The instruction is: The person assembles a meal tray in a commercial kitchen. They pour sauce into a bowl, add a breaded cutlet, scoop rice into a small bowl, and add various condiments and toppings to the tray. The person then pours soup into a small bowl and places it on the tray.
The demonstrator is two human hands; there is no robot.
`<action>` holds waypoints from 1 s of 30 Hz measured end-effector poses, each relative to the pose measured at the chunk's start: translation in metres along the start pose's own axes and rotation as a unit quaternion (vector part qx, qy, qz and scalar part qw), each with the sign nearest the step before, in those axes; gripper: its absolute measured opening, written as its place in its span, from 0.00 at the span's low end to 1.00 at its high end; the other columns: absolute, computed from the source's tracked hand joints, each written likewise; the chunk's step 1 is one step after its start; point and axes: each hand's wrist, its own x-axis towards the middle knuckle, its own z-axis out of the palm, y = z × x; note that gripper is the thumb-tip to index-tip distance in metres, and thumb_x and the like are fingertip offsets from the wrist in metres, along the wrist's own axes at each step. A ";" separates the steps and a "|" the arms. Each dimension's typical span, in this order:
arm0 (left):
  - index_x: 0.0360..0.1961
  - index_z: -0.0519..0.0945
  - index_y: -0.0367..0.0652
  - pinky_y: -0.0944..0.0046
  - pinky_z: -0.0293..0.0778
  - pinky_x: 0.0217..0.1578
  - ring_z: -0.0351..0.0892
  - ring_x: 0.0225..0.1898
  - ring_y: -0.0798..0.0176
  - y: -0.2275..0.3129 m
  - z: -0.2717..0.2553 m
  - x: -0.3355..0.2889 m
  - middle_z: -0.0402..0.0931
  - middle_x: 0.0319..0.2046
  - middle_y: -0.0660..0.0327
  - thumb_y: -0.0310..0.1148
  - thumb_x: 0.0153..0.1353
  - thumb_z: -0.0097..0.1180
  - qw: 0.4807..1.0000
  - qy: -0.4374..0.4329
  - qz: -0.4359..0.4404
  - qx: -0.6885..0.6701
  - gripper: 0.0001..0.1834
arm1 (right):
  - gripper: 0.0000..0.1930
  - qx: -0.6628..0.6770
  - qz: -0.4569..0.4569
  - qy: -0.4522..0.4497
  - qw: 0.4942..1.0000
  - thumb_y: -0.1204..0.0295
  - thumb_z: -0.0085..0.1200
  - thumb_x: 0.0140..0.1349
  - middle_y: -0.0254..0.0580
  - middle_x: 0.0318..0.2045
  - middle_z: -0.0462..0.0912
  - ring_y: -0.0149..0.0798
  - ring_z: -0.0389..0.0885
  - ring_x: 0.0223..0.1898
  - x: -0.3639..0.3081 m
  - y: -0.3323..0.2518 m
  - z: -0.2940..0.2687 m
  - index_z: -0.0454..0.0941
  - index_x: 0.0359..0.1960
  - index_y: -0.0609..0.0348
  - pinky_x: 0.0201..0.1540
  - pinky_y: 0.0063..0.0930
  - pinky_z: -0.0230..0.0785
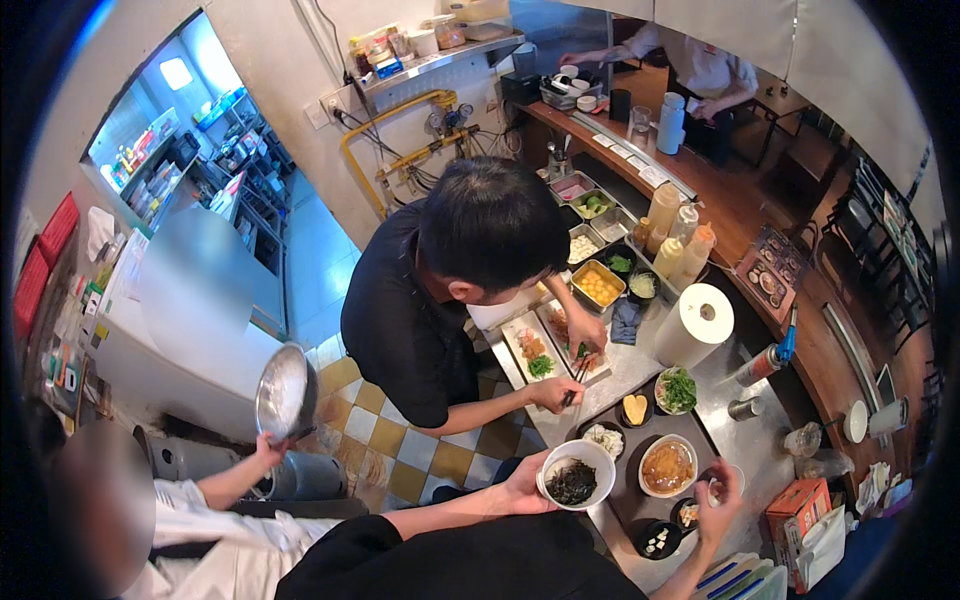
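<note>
Fingers of the left hand [522, 487] are closed on the side of a white bowl [568, 452]; the forearm extends from the lower left, palm side hidden. The right forearm rises from the lower right. The right hand [718, 503] is bent, fingers curled at a small pale dish [738, 478]; whether they grip it cannot be told. The white bowl is round, tilted toward the camera, and contains dark, shredded-looking food [574, 484]. It is located at the left edge of a brown tray [622, 505] on the metal worktop [742, 432], left of a larger-filled bowl [644, 481] of orange-brown food.
</note>
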 end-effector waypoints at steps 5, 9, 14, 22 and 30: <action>0.61 0.76 0.43 0.52 0.73 0.63 0.79 0.59 0.57 -0.008 -0.012 0.034 0.77 0.60 0.57 0.49 0.73 0.47 0.998 -0.005 0.003 0.058 0.25 | 0.45 0.069 -0.187 -0.212 0.957 0.56 0.82 0.33 0.51 0.54 0.82 0.49 0.78 0.60 -0.026 -0.138 0.088 0.77 0.55 0.66 0.67 0.47 0.64; 0.63 0.74 0.42 0.60 0.71 0.62 0.77 0.58 0.65 -0.021 0.033 0.046 0.77 0.58 0.59 0.51 0.73 0.49 0.943 0.112 0.101 0.296 0.27 | 0.49 0.153 -0.133 -0.107 0.973 0.61 0.81 0.31 0.52 0.53 0.81 0.51 0.83 0.53 -0.048 -0.110 0.098 0.72 0.59 0.65 0.59 0.43 0.72; 0.67 0.71 0.40 0.52 0.67 0.61 0.72 0.59 0.47 -0.019 0.143 0.046 0.71 0.56 0.46 0.56 0.63 0.61 0.463 -0.039 0.267 0.844 0.39 | 0.45 0.062 -0.178 -0.054 0.981 0.64 0.77 0.31 0.54 0.50 0.79 0.55 0.80 0.52 -0.053 -0.100 0.069 0.73 0.56 0.64 0.56 0.44 0.73; 0.63 0.73 0.45 0.44 0.67 0.59 0.67 0.57 0.36 -0.080 0.171 0.089 0.65 0.57 0.39 0.47 0.61 0.64 0.243 -0.183 0.093 0.948 0.32 | 0.43 0.037 -0.171 0.078 0.981 0.62 0.76 0.35 0.56 0.48 0.76 0.57 0.80 0.49 -0.079 -0.084 0.048 0.71 0.56 0.66 0.51 0.43 0.74; 0.63 0.73 0.46 0.44 0.66 0.61 0.67 0.60 0.37 -0.123 0.183 0.143 0.65 0.60 0.41 0.46 0.61 0.63 0.262 -0.288 -0.009 0.921 0.31 | 0.47 0.052 -0.118 0.101 0.987 0.65 0.74 0.28 0.50 0.46 0.77 0.53 0.81 0.47 -0.098 -0.058 -0.016 0.72 0.58 0.63 0.50 0.40 0.74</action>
